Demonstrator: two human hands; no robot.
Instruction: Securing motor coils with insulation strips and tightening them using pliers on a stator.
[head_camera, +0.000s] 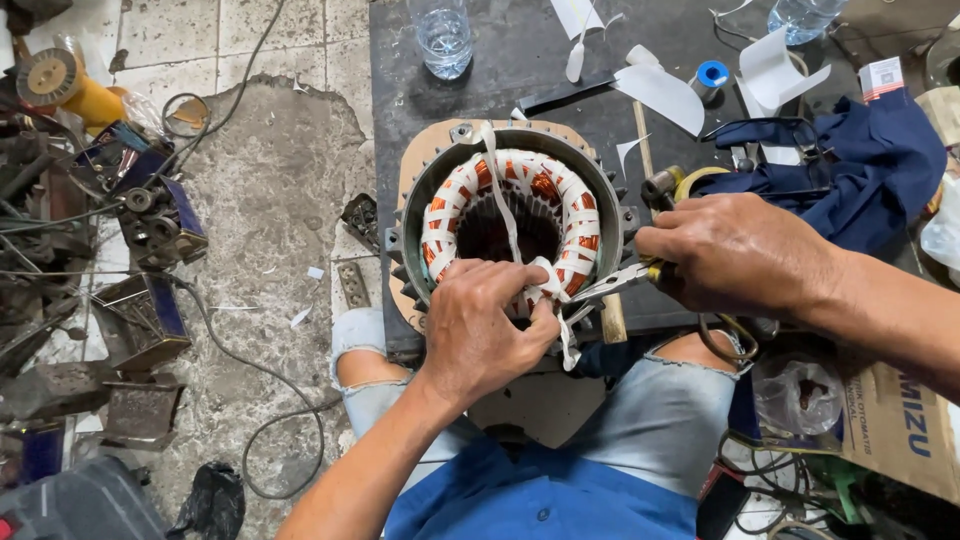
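At frame centre, the left hand (487, 325) pinches white lacing tape (545, 282) on the stator winding (510, 215); the right hand (735, 250) clamps pliers (620, 282). Pulling too hard could probably snap the tape or nick copper.

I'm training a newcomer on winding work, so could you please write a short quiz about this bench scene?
1. True or false: the left hand rests on the near side of the stator winding.
2. What does the right hand hold? A) pliers B) hammer C) brush
3. What colour is the tape wrapped around the copper coil?

Key:
1. True.
2. A, the pliers, their tips at the tape by the left hand's fingers.
3. White.
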